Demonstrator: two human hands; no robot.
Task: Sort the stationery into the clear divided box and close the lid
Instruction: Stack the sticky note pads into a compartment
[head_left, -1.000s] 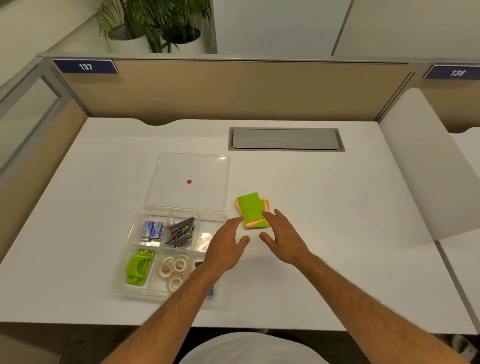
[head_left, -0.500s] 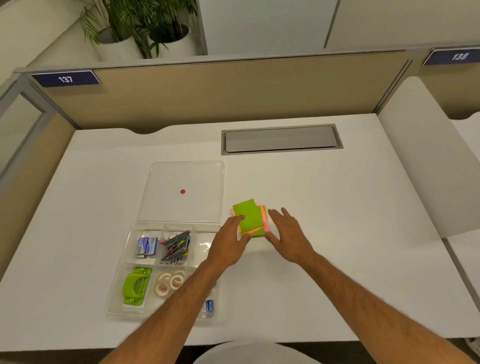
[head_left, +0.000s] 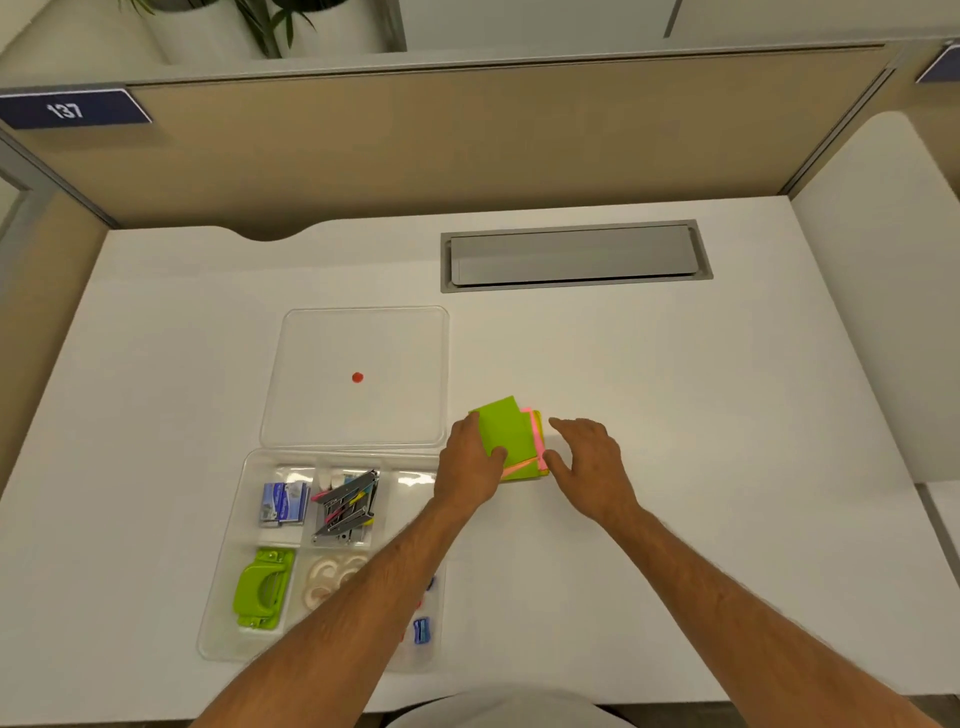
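Observation:
A stack of sticky notes (head_left: 506, 427), green on top with pink and yellow edges showing, lies on the white desk just right of the clear divided box (head_left: 222, 582). My left hand (head_left: 467, 465) touches the stack's left side, its thumb resting on the green top sheet. My right hand (head_left: 589, 462) is spread beside the stack, its thumb against the right edge. The box's clear lid (head_left: 358, 338) lies flat behind it, hinged back. Inside are a blue staple box (head_left: 283, 501), metal clips (head_left: 345, 506), a green punch (head_left: 260, 590), tape rolls (head_left: 332, 571) and a blue sharpener (head_left: 421, 630).
My left forearm crosses over the box's right compartments and hides part of them. A grey cable hatch (head_left: 574, 254) is set into the desk at the back. Beige partition panels wall the desk behind and on the left; a white divider (head_left: 883, 291) stands on the right.
Both hands moved forward and closed in on the sticky notes from either side; the left thumb now rests on top. The camera tilted down and nearer.

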